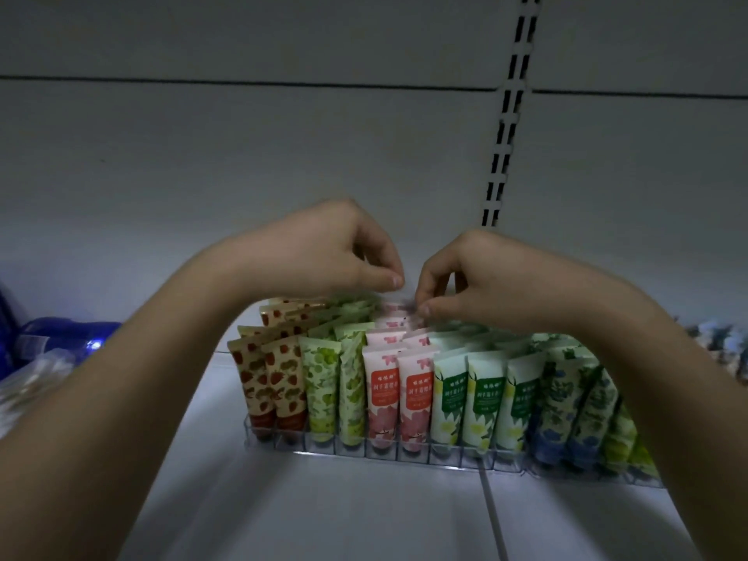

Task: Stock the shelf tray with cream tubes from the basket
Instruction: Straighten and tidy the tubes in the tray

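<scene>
On the dim white metal shelf (364, 512), both hands, left (324, 253) and right (469, 277), pinch a blurred pink cream tube (394, 313) at the back of the clear plastic tray (404, 453), likely seating it; pressing down comes next.

We face a pale grey back panel (283, 147) crossed by a dark horizontal seam, with a slotted upright (508, 115) right of centre. Below lies a white shelf (364, 512); the light is dim.
</scene>
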